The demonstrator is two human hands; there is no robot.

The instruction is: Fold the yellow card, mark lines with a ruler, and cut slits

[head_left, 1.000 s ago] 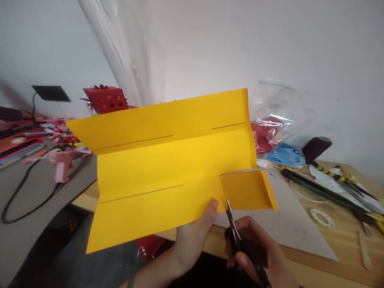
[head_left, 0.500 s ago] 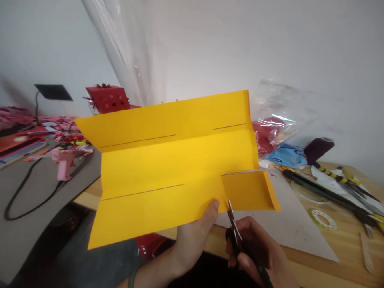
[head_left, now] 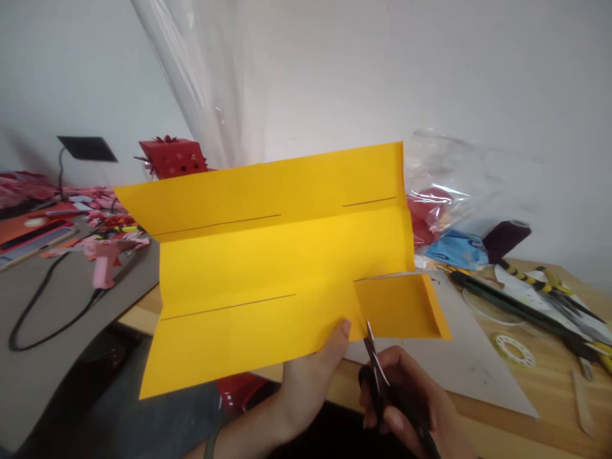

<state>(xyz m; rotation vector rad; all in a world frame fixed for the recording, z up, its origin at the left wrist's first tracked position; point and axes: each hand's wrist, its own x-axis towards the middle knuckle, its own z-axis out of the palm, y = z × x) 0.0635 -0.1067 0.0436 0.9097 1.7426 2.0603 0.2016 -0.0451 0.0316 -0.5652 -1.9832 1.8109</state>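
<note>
A large sheet of yellow card (head_left: 268, 255) is held up in front of me, creased lengthwise and marked with several dark pencil lines. My left hand (head_left: 313, 376) grips its lower edge, thumb on the near face and the other fingers hidden behind. In my right hand (head_left: 415, 395) is a pair of black-handled scissors (head_left: 375, 370), fingers wrapped round the handles. The blades point up at the card's lower edge, just right of my left thumb. There, a flap (head_left: 396, 309) at the lower right is partly separated by a slit along its top and bends back.
A pink glue gun (head_left: 102, 261) with a black cord lies on the grey table at left. A red decorated box (head_left: 172, 158) stands behind. On the wooden table at right are a tape roll (head_left: 515, 350), pliers (head_left: 559, 290), a blue packet (head_left: 459, 247) and white board (head_left: 459, 370).
The yellow card has shifted very slightly, its right end a little further right. Both hands keep their holds, and the scissors stay at the card's lower edge.
</note>
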